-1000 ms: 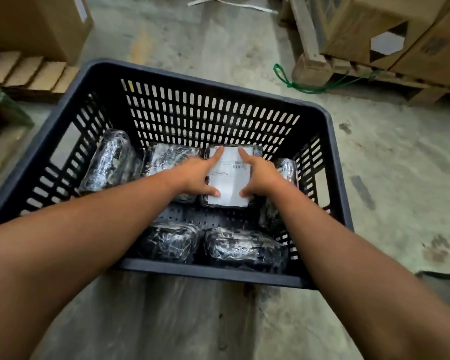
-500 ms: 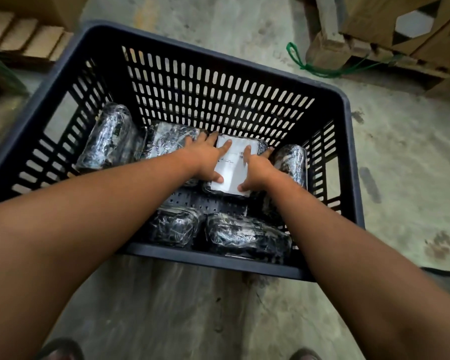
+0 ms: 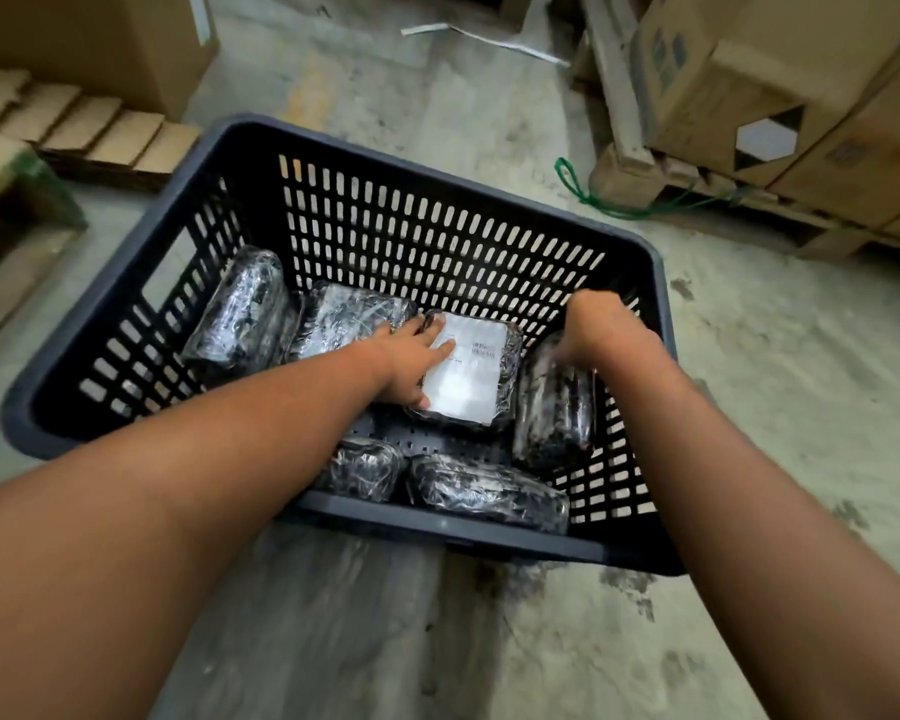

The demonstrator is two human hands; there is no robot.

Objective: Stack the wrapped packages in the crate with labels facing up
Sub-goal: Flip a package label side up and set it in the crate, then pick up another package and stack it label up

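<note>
A black slotted crate [image 3: 437,527] stands on the concrete floor. It holds several dark packages wrapped in clear film. One package [image 3: 471,376] lies flat in the middle with its white label facing up. My left hand [image 3: 411,361] rests flat on that package's left edge, fingers spread. My right hand [image 3: 598,324] is blurred, over the top of a package [image 3: 552,407] that stands on edge against the right wall. Another package [image 3: 240,314] leans at the far left, with one [image 3: 349,314] beside it. Two more packages [image 3: 365,467] [image 3: 489,491] lie along the near wall.
Cardboard boxes [image 3: 780,96] sit on a wooden pallet [image 3: 624,163] at the upper right, with a green cord [image 3: 583,192] trailing on the floor. Flattened cardboard [image 3: 89,132] and a box [image 3: 100,39] lie at the upper left. Bare concrete surrounds the crate.
My right hand has left the labelled package and moved right to the package standing by the crate's right wall. My left hand stays on the labelled package.
</note>
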